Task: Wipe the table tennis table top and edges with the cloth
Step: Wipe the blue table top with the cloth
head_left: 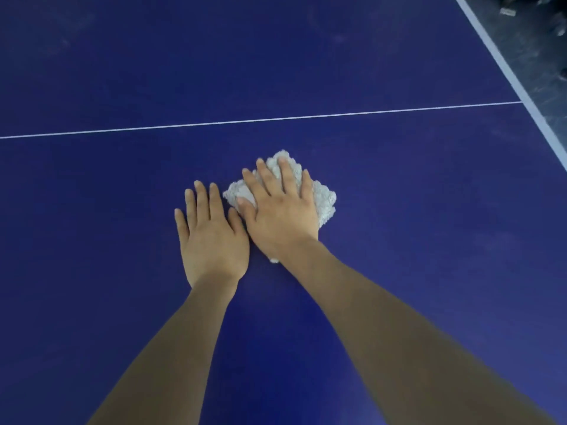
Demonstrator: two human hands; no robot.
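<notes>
Our left hand (211,237) lies flat & empty on the blue tabletop (92,194), fingers spread, bracing. Just beside it our right hand (280,210) presses palm-down w/ fingers splayed over the white cloth (325,199), pinning it to the top, not gripping it. We judge we're mid-wipe on the top; edges look not yet done. Next: push the cloth across w/ steady pressure toward the white edge line (503,64) at right. Count: 2 hands, 1 cloth, 1 thin centre line (245,121).

left hand (211,237): flat, fingers together | right hand (280,210): flat, fingers spread
</notes>
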